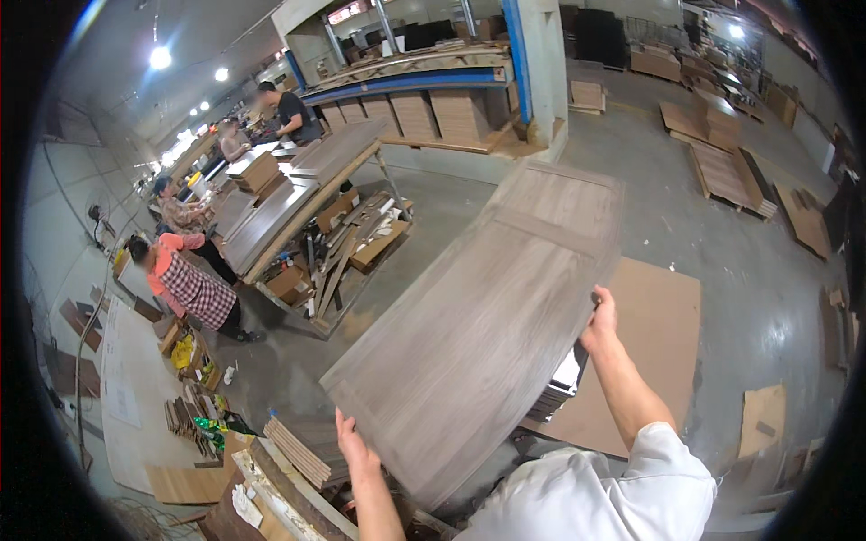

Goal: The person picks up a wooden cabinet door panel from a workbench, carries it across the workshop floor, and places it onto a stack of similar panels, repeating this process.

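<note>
A long grey-brown wood-grain door panel (469,316) with a raised frame spans the middle of the view, tilted and held up off the floor. At its near left edge my left hand (357,447) grips it, thumb side showing. My right hand (600,323) is closed round the right long edge, about midway along. The fingers under the panel are hidden on both sides. Beneath its right edge, part of a stack of panels (552,397) shows. A large brown flat sheet (663,343) lies to the right of that stack.
Ahead left stands a long workbench (298,203) with panels on top and offcuts on its lower shelf. Several people (194,279) work around it. A blue-framed press (406,81) stands at the back. Board piles (726,176) lie far right. Wood strips (298,451) lie near left.
</note>
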Available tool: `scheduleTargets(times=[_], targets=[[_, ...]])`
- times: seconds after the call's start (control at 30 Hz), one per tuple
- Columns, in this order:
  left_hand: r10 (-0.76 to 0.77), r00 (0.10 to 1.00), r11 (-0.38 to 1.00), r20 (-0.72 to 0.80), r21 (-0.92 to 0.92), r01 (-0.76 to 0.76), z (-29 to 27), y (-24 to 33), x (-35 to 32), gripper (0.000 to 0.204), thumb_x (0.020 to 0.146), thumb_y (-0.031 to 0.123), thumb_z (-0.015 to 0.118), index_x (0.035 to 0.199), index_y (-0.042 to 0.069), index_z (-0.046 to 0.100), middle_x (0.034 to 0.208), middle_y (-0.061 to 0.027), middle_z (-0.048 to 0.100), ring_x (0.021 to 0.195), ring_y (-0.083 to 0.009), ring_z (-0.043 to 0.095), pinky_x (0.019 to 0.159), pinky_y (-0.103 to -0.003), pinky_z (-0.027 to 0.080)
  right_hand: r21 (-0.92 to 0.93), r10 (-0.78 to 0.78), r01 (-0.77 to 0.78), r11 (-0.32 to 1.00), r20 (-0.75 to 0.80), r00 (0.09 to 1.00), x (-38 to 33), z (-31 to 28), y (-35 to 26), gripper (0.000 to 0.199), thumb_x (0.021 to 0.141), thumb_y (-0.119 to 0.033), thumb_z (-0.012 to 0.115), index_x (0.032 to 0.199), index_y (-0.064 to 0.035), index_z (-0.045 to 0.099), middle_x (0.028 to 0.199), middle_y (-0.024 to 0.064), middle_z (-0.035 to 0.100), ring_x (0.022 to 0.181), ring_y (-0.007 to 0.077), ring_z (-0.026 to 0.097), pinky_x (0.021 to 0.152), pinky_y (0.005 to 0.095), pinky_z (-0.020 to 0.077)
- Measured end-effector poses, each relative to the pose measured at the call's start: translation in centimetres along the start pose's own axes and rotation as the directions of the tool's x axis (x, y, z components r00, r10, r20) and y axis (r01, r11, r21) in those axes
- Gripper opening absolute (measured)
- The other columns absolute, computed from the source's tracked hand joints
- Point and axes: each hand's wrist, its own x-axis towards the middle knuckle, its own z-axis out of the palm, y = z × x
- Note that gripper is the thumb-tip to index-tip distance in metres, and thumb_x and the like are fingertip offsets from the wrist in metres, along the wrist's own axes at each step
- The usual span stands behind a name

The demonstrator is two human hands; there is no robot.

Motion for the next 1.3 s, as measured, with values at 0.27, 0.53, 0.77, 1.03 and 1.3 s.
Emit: scheduleTargets(times=[0.27,0.53,0.77,1.03,1.3], targets=[[-0.258,0.912,0.966,0.318,0.086,0.244,16.6,-5.5,-0.7,0.074,0.097,0.015,0.051,0.160,0.020,0.012,0.135,-0.0113,0.047,0.110,-0.0315,0.060,0.089,-0.047,0.055,-0.525,-0.342,0.316,0.791,0.049,0.938,1.0,0.6,-2.1,0.085,0.084,-0.011,0.061,0.158,-0.0044,0.019,0.130,0.0134,0.058,0.111,0.0235,0.059,0.097,0.0376,0.0490],[-0.245,0.802,0.969,0.544,0.121,0.214,22.7,-5.2,-2.6,0.077,0.102,0.022,0.052,0.159,0.010,0.002,0.125,-0.0178,0.053,0.109,-0.0334,0.064,0.092,-0.046,0.057,-0.649,-0.303,0.154,0.745,-0.124,0.945,7.3,2.5,-9.2,0.088,0.088,-0.022,0.064,0.159,-0.0013,0.016,0.135,0.0205,0.056,0.120,0.0281,0.057,0.100,0.0372,0.0462],[-0.589,0.604,0.697,0.537,0.715,0.044,11.4,-5.5,-1.2,0.045,0.106,0.031,0.049,0.136,-0.002,0.054,0.108,-0.0155,0.072,0.097,-0.0234,0.070,0.083,-0.034,0.057,-0.859,-0.313,0.213,0.465,0.066,0.948,5.5,-1.9,-4.7,0.090,0.084,-0.021,0.072,0.155,0.0035,0.021,0.140,0.0222,0.055,0.125,0.0284,0.057,0.103,0.0367,0.0466],[-0.751,0.458,0.646,0.476,0.676,0.356,-0.9,-6.5,-9.0,0.047,0.106,0.034,0.050,0.142,0.004,0.051,0.116,-0.0097,0.070,0.110,-0.0147,0.063,0.093,-0.029,0.048,-0.916,-0.407,0.292,0.273,0.166,0.898,4.1,-3.5,-2.0,0.075,0.081,-0.017,0.074,0.145,0.0008,0.039,0.131,0.0231,0.061,0.119,0.0316,0.061,0.100,0.0389,0.0488],[-0.631,0.255,0.772,0.733,0.624,0.117,-3.2,-2.8,-12.8,0.050,0.103,0.030,0.056,0.145,0.004,0.047,0.153,-0.0101,0.043,0.140,-0.0186,0.039,0.114,-0.034,0.031,-0.926,-0.439,0.307,0.222,0.186,0.879,4.8,-2.8,-0.9,0.074,0.082,-0.020,0.075,0.144,0.0021,0.041,0.129,0.0216,0.063,0.118,0.0313,0.061,0.102,0.0383,0.0469]])
